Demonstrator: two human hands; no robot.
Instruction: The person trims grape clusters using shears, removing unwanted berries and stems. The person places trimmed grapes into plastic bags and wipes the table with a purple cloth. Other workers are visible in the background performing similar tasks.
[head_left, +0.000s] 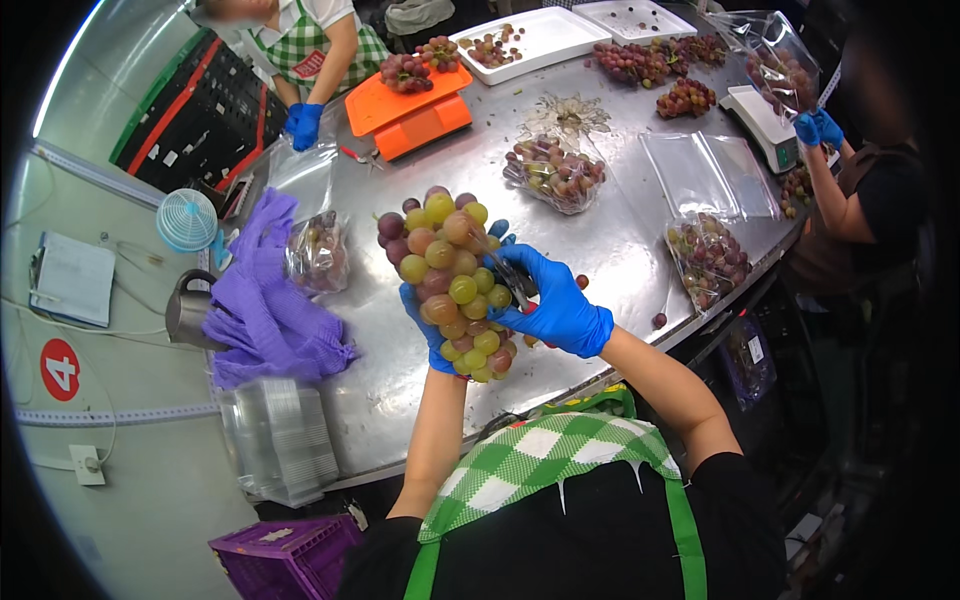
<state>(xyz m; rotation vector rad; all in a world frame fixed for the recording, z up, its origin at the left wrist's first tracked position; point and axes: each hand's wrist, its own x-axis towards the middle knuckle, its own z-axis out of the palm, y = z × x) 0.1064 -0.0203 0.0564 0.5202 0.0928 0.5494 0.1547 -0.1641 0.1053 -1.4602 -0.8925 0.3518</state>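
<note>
A large bunch of green and reddish grapes (450, 277) is held up over the steel table. My left hand (433, 339), in a blue glove, supports it from behind and below, so most of its fingers are hidden. In my right hand (559, 304), also gloved in blue, are small snips (512, 279) with a bit of red handle showing. Their blades point into the right side of the bunch. Whether the blades touch a stem cannot be made out. Two loose grapes (659, 321) lie on the table right of my hand.
Bagged grapes (555, 174) lie beyond the bunch, with more bags (705, 259) at right and left. A purple cloth (270, 300), metal jug (187, 307) and clear plastic containers (281, 439) line the left edge. Co-workers stand by an orange scale (409, 112) and a white scale (761, 124).
</note>
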